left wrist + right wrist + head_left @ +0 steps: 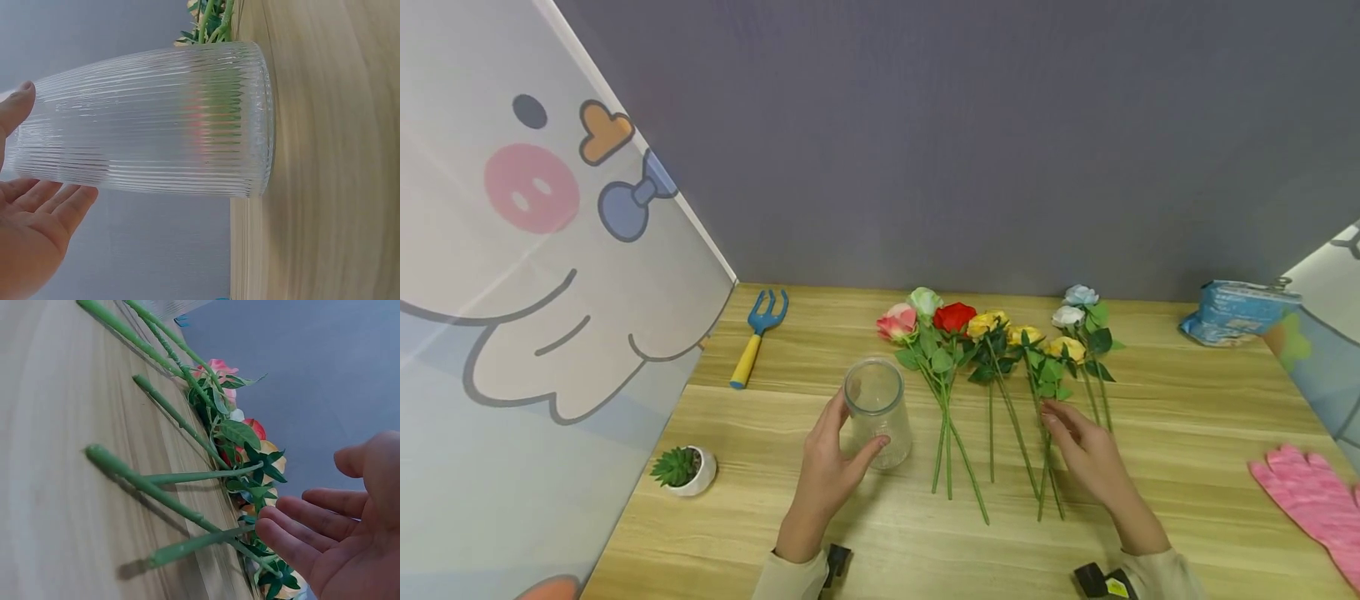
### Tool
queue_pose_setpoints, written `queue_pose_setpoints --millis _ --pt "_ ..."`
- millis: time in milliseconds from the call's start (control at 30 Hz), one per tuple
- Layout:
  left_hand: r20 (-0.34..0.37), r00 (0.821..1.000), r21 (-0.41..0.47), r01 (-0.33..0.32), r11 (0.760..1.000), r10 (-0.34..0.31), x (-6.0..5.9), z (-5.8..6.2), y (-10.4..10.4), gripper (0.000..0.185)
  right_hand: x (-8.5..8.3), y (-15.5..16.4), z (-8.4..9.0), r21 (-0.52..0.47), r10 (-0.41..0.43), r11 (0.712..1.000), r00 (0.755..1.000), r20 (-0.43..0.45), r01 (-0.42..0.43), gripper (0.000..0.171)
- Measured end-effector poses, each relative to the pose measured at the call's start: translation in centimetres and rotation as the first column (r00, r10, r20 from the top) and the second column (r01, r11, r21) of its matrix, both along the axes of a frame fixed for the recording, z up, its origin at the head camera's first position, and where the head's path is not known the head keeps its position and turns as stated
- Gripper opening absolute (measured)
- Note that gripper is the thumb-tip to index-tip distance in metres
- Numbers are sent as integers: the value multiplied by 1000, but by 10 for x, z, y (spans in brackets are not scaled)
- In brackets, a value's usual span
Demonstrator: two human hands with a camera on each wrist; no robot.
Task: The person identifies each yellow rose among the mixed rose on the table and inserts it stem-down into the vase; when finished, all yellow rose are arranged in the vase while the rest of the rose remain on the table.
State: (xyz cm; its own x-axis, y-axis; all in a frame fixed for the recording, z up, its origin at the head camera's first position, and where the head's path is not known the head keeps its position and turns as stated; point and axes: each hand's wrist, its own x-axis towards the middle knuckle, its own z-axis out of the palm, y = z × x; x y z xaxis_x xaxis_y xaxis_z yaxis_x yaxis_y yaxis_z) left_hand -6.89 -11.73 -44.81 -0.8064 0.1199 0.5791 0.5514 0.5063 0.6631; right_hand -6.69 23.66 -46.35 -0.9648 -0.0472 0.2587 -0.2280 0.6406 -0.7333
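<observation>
- Nearest, the left hand [829, 467] is seen cupped about the ribbed glass vase [877, 410]: the thumb is laid against the near side and the fingers against the left side. In the left wrist view the palm is held just off the glass, so it cannot be told whether the vase is truly gripped or only touched.
- The vase is stood upright on the wooden table [1187, 433], mouth upward, its long axis vertical, just left of the flowers.
- Level with it, the right hand [1086, 446] is held above the table with fingers relaxed and spread, nothing being grasped; the wrist view shows the fingertips [281, 522] apart from the stems.
- Directly under and just beyond those fingertips lies the yellow rose stem [1047, 450], the nearest flower to the right hand; the left hand is well apart from it.
- Its long axis is run near to far: the cut end is pointed toward the person, the yellow bloom [1066, 347] away toward the wall.
- Farther left, the remaining roses [955, 321] are laid roughly parallel, heads far, stems near, between vase and right hand.
- Beyond, a blue garden fork [758, 333] and a blue packet [1236, 310] are seen; a small potted succulent [681, 468] and a pink glove [1311, 496] lie at the sides.
</observation>
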Motion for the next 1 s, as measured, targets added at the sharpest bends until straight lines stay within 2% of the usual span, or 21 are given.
queue_pose_setpoints --millis 267,567,700,833,1000 --pt "21 1000 15 4 1000 -5 0 0 1 88 -16 -3 -2 -3 24 1000 999 27 -24 32" --pt "39 999 31 9 999 -10 0 0 2 87 -31 -11 6 28 43 999 993 106 -47 33" --pt "31 999 32 8 999 -9 0 -2 1 87 -40 -15 10 51 37 998 985 167 -46 33" --pt "24 1000 35 16 999 -17 0 -3 2 87 -47 -19 11 4 45 999 969 242 -48 35" --pt "28 999 43 24 999 -25 0 -3 2 86 -51 -23 9 -67 51 997 955 292 -33 36"
